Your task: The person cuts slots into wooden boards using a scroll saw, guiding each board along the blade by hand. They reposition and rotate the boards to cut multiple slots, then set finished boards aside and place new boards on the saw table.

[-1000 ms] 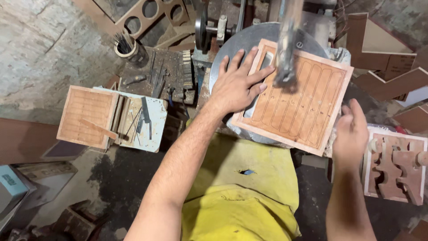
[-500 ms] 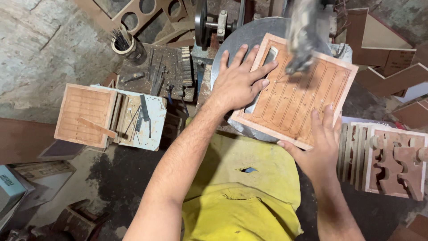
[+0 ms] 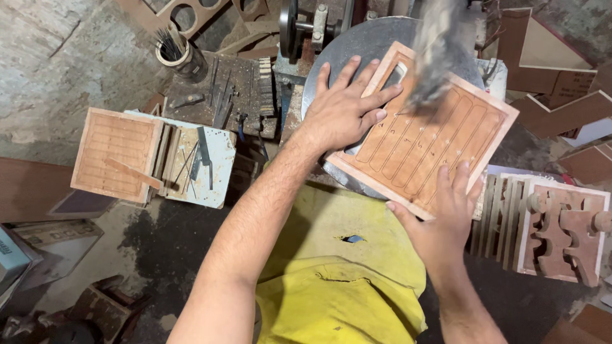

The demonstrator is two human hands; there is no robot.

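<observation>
Since a moment ago, his right hand [image 3: 446, 216] has slid along the near edge of the grooved wooden panel [image 3: 424, 137], gripping it; left hand [image 3: 347, 111] presses flat, fingers spread, holding it on the round metal machine table [image 3: 363, 48].

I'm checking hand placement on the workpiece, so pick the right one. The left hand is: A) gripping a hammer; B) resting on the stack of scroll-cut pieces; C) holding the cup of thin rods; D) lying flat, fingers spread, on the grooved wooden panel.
D: the left hand lies palm down with fingers spread on the grooved wooden panel, while the right hand grips the panel's near edge.
</observation>
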